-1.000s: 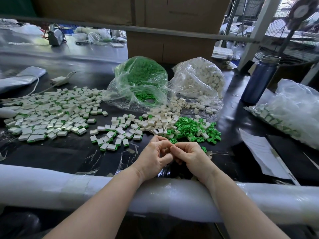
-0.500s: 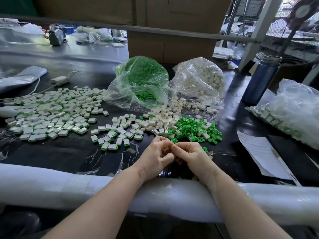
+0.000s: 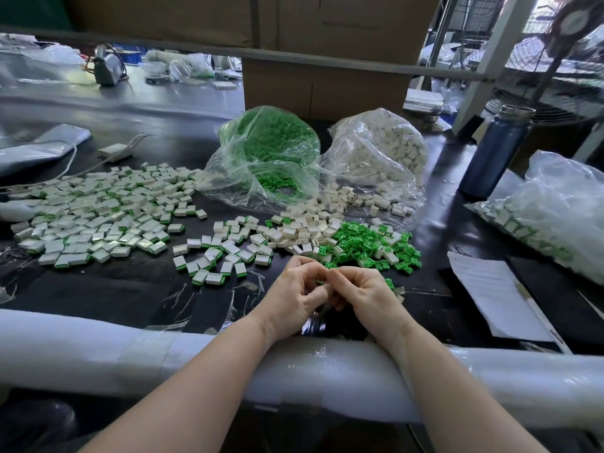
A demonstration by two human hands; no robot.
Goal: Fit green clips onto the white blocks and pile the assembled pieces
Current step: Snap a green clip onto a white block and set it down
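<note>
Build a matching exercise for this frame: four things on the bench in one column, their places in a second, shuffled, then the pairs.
Things:
1. clear plastic bag of green clips
2. dark blue metal bottle
3. spread of assembled white-and-green pieces
4. white paper sheet

Places:
A. near right, beside the right hand
B. far left of the black bench
C. centre back, left of the clear bag of white blocks
D. back right, upright

Pairs: 1-C, 2-D, 3-B, 4-A
</note>
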